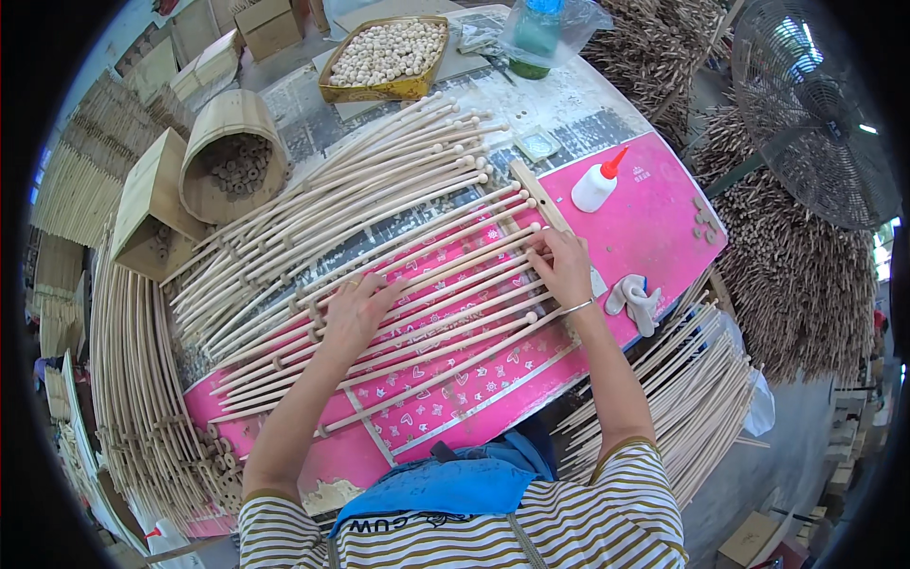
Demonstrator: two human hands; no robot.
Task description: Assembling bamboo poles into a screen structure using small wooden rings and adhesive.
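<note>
Several thin wooden rods [445, 297] lie side by side across a pink patterned mat. Some carry a small wooden ball [531, 319] at the right end and a wooden ring [278, 363] toward the left end. My left hand [355, 311] lies over the rods near their left part, fingers curled down on a rod beside the rings. At the right ends, my right hand [563, 267] has thumb and fingers pinched at a rod tip. Its fingertips partly hide that tip. A drilled wooden bar [542, 197] lies just beyond the right hand.
Ball-tipped rods [379, 175] lie behind. Farther back stand a tray of wooden balls [387, 55] and a wooden bucket of rings [234, 156]. At right are a white glue bottle [594, 187], a glove [633, 303], rod bundles [678, 389] and a large fan [815, 114].
</note>
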